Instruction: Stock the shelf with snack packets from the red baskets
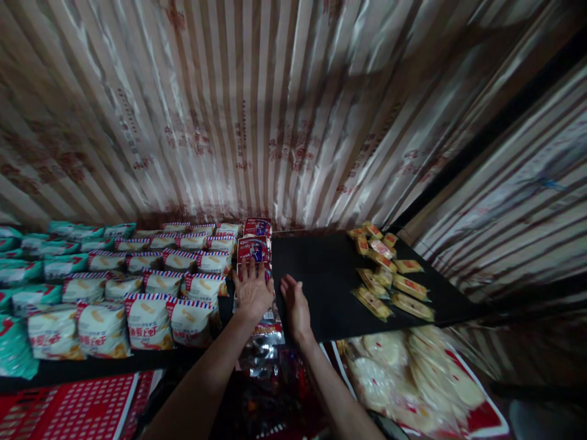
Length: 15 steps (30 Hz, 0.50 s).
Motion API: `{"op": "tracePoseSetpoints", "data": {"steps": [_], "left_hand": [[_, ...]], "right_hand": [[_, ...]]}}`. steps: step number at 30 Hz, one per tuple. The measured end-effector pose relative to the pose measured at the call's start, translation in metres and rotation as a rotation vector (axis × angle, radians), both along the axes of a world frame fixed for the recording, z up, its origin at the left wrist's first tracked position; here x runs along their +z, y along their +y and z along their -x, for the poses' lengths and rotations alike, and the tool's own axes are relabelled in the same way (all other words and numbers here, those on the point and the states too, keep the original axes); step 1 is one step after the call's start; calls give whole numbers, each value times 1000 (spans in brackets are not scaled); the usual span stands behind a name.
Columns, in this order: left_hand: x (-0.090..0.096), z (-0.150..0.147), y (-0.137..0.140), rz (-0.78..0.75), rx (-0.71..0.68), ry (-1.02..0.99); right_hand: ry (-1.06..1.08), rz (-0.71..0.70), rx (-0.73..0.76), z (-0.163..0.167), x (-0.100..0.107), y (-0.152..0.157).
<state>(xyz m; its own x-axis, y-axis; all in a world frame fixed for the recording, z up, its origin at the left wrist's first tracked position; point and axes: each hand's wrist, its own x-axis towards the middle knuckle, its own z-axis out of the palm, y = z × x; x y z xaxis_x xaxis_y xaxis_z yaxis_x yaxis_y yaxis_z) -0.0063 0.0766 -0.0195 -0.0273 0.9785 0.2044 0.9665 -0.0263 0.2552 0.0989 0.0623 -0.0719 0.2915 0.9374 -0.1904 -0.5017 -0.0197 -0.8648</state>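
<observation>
- The red packets (254,250) are being covered by the left hand (252,296), which is being held open and flat, fingers spread over the column; nothing is being gripped.
- The right hand (296,308) is being held open on edge just beside the column, its palm being turned toward the packets.
- For a neat column, light pressure is best being applied with the left palm, as the thin film could be creased by force.
- The right palm is best being kept straight as a guide, so that the packet edges are being lined up rather than bent.
- Overlaps beyond the left fingertips are being left visible, so each packet is best being checked for slipping.
- Left of the left hand, plump pillow-shaped bags with striped tops (149,324) are being lined up in rows, with crinkled teal bags (18,348) farther left.
- Right of the right hand, small oblong yellow packs (413,287) in clear film are being borne by the smooth, matt black shelf (316,263).
- Beyond both hands, the scene is being backed by glossy, pleated striped sheeting (275,91).
</observation>
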Motion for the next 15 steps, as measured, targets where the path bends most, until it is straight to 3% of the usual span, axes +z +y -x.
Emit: {"op": "tracePoseSetpoints", "data": {"steps": [4, 7, 13, 15], "left_hand": [[1, -1, 0, -29, -20, -4], [-1, 0, 2, -48, -27, -27], [-3, 3, 3, -56, -16, -59], [-3, 5, 3, -54, 0, -61]], "right_hand": [[-25, 3, 35, -2, 11, 80], [-28, 14, 76, 6, 12, 118], [-16, -13, 257, 33, 8, 133], [-52, -31, 251, 40, 7, 134]]}}
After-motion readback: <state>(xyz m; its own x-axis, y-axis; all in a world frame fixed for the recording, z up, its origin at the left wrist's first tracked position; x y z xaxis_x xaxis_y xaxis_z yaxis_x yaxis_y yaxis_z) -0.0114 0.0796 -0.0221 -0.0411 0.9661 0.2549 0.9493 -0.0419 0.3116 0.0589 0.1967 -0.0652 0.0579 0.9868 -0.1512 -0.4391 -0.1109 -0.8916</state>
